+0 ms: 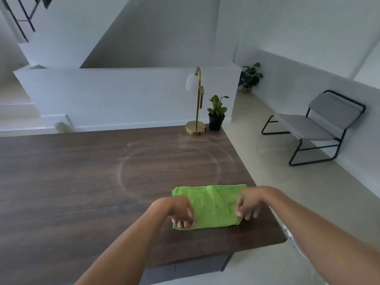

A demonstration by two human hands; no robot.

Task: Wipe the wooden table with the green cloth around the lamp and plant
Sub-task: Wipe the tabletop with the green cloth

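The green cloth (213, 204) lies folded near the surface's (72, 171) right corner, well apart from the lamp (196, 103) and plant (217, 112). The left hand (182, 212) and right hand (247, 205) pinch its side edges, probably gathering it for a careful sweep around both.

Soft, dim daylight, cool grey cast. Faint sheen on far worktop (82, 165), shadows weak. Wide-angle bending walls at edges. Slight blur on hands, overall soft focus.
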